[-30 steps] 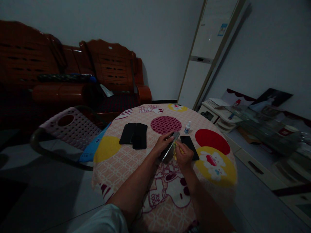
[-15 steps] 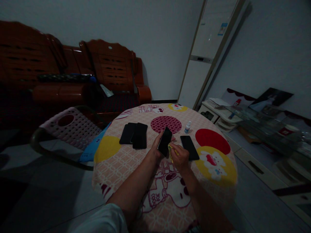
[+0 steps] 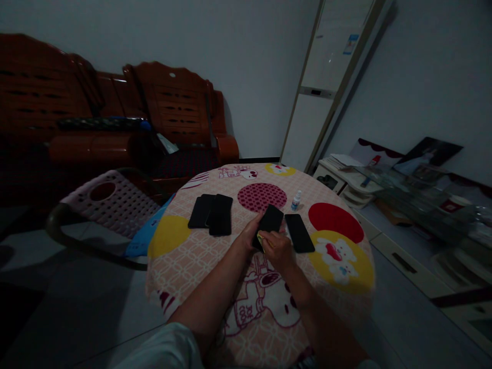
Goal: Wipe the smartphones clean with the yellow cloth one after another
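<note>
centre-frame desk (image 3: 184, 256): black phone (image 3: 269, 221) gripped by left hand (image 3: 251, 237); yellow cloth (image 3: 261, 240) pinched by right hand (image 3: 277, 250); wiping seemingly unfinished.

The round table (image 3: 215, 256) fills the lower centre of the frame. On it, two overlapping phones (image 3: 213, 212) lie left of centre. A phone (image 3: 269, 221) held between the left hand (image 3: 251, 237) and right hand (image 3: 277, 248) is in the middle; another phone (image 3: 299, 233) lies just right, a small bottle (image 3: 295, 200) above it. A chair (image 3: 111, 205) stands left of the table, the sofa (image 3: 115, 123) in the upper left.

dim room | grey wall (image 3: 249, 46) | wooden sofa (image 3: 169, 107) | tiled floor (image 3: 57, 307) | white cabinet (image 3: 323, 87)
</note>
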Demonstrator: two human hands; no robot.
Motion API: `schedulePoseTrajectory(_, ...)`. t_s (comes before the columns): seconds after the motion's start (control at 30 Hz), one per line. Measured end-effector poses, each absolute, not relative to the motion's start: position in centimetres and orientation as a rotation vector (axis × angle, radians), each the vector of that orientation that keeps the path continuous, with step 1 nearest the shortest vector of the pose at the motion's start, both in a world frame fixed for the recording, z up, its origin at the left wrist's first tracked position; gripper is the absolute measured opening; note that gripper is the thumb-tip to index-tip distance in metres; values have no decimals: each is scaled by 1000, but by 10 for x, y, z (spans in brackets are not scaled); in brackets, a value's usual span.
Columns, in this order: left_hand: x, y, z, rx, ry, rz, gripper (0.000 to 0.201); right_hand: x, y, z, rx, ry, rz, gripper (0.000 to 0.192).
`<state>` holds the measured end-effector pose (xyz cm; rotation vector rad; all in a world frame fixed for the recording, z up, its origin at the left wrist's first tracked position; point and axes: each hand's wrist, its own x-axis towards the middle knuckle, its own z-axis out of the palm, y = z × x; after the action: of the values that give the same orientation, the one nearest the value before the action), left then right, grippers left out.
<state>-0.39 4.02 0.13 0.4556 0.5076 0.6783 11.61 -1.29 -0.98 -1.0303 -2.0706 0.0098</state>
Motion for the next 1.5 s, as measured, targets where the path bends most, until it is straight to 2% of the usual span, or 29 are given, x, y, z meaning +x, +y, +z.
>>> schedulePoseTrajectory(0.3,4,25,7,543,676,605,55,135,3,-8,-1226,-1793,-138,29)
schedulePoseTrajectory(0.57,2,20,12,652,570,538,49,153,15,-10,-1361,-1679,-198,31)
schedulePoseTrajectory(1.03,-13,51,-11,535,869,948,43,112,-18,-11,-1074,-2218,-43,23)
schedulePoseTrajectory(1.2,-15,52,-11,601,847,894,46,116,-14,-12,-1128,-2164,-60,24)
schedulePoseTrajectory(1.5,-13,36,-4,816,810,733,29,152,13,-17,-1325,-1838,-174,28)
